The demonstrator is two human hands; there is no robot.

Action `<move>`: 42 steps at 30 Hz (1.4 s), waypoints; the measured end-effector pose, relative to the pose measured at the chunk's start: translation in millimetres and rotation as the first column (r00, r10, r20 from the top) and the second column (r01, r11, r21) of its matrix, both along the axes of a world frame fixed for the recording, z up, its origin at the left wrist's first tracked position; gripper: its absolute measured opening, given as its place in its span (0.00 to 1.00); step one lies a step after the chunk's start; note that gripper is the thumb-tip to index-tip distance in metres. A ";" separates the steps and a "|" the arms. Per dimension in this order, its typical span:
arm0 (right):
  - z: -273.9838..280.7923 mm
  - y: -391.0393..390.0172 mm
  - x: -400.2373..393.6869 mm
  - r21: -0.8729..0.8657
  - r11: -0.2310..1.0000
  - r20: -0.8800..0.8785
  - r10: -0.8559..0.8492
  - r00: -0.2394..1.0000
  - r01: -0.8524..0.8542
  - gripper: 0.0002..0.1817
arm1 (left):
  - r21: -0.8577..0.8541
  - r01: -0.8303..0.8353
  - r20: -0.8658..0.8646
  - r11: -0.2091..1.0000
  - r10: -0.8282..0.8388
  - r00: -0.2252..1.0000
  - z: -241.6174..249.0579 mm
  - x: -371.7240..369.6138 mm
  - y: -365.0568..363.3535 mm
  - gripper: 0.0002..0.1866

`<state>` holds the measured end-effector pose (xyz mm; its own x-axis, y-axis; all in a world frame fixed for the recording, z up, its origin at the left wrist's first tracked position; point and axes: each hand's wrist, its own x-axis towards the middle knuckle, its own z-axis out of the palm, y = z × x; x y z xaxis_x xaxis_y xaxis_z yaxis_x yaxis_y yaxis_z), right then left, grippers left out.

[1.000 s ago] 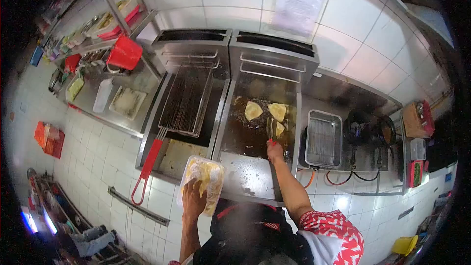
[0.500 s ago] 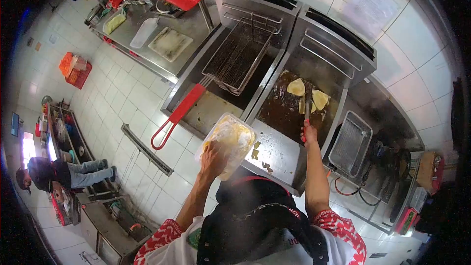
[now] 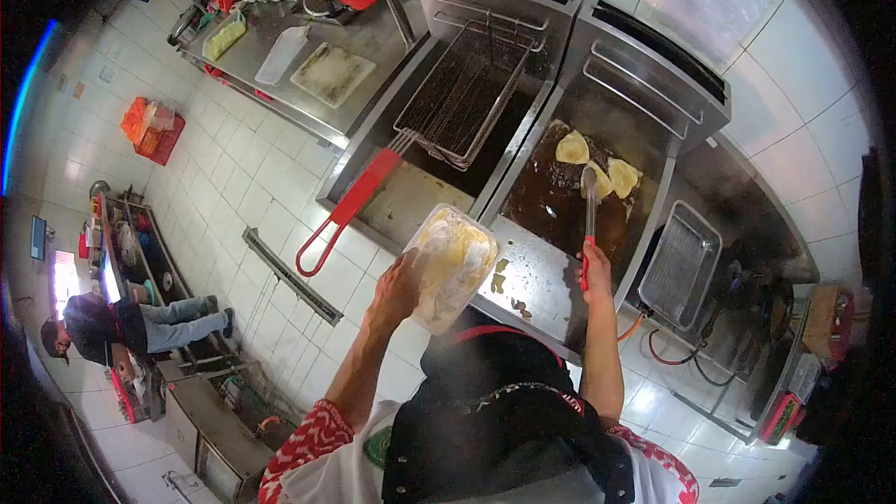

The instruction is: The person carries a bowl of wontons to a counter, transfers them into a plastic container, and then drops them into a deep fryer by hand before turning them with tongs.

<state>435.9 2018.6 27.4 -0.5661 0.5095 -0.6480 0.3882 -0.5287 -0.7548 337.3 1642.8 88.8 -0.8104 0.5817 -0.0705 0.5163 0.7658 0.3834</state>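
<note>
Three pale pieces (image 3: 573, 148) sit in the fryer (image 3: 546, 210); our right hand (image 3: 596, 272) grips tongs (image 3: 591, 212) beside them. Our left hand (image 3: 399, 290), earlier inside the floury tray (image 3: 451, 266) before the fryer, now curls at that tray's edge.

Left hand (image 3: 398, 293): drawn back from over the tub's (image 3: 452, 266) contents to its left rim. Tongs (image 3: 590, 210): shifted from across the middle piece (image 3: 602, 183) in the fryer (image 3: 530, 215) to that piece's left edge.

My left hand (image 3: 398, 290) grips the edge of a plastic tub (image 3: 452, 266) of floury pieces; my right (image 3: 595, 273) holds red-handled tongs (image 3: 590, 210) over golden pastries (image 3: 623, 177) in the right fryer's dark oil (image 3: 560, 201).
</note>
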 end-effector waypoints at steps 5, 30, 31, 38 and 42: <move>-2.6 -9.7 11.1 0.013 0.999 -0.027 0.035 0.999 -0.034 0.14 | -0.219 0.083 0.038 0.972 -0.077 0.996 -4.8 0.6 -4.3 0.40; 3.1 -23.0 38.1 0.042 0.998 -0.009 0.048 0.999 -0.047 0.16 | -0.422 -0.149 0.012 0.894 0.169 0.986 14.1 19.1 4.4 0.31; 3.5 -23.3 38.6 0.042 0.998 -0.018 0.047 0.999 -0.046 0.16 | -0.409 -0.147 0.008 0.901 0.164 0.986 19.7 20.9 6.0 0.29; 4.3 -22.3 37.0 0.055 0.997 -0.031 0.062 0.998 -0.060 0.16 | -0.273 -0.074 -0.045 0.959 0.064 0.997 43.0 17.0 9.0 0.17; -1.0 -21.1 38.0 0.051 0.997 -0.063 0.060 0.996 -0.056 0.17 | -0.185 -0.046 0.030 0.982 0.053 0.998 47.9 9.3 3.9 0.17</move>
<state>473.8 1997.5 26.5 -0.6352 0.5051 -0.5843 0.3673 -0.4680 -0.8038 346.6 1646.7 136.7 -0.8331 0.5155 -0.2007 0.4651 0.8491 0.2504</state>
